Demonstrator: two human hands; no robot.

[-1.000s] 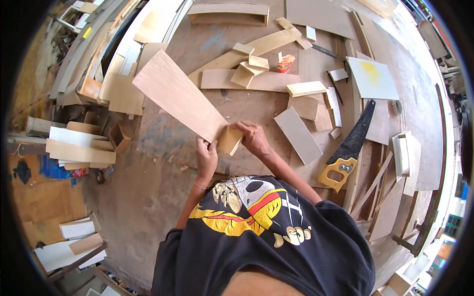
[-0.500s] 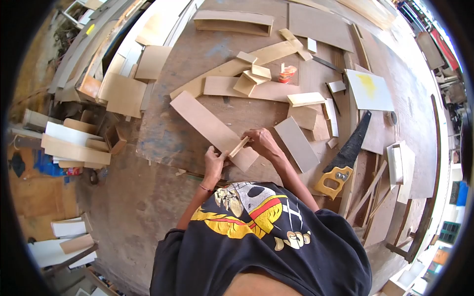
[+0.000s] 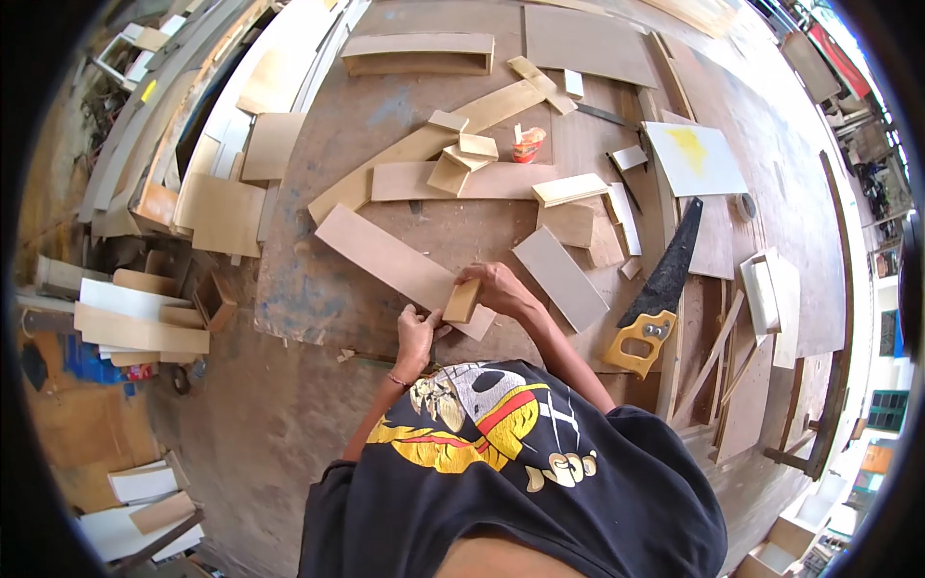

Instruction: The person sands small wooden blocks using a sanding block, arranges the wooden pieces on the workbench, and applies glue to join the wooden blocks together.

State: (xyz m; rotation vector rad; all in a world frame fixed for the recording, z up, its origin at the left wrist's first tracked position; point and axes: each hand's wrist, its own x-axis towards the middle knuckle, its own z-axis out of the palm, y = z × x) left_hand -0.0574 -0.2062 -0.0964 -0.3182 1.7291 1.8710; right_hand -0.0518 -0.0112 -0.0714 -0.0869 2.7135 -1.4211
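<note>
Offcuts crowd the far part of the worktop. Near its far edge sits a hollow wooden box; a pale strip runs slantwise below it, and a flat board lies nearby with small blocks heaped partly over it. A red cup stands just beyond that board.

To the right, closest to the right forearm, a grey-brown panel lies at a slant, with pale pieces stacked above it. Farther right is a handsaw, its dark blade pointing away and its yellow handle toward the person; beyond the blade lies a white panel with a yellow stain. Past the worktop's left edge, more boards are piled up.

The small wooden block is between the two hands, directly over the near end of a long board that reaches away to the left. The right hand pinches the block at its far right side, fingers bent around the edge. The left hand is at the block's near left corner, fingers curled and fingertips close beside it — whether they grip it or merely touch, I cannot tell.
</note>
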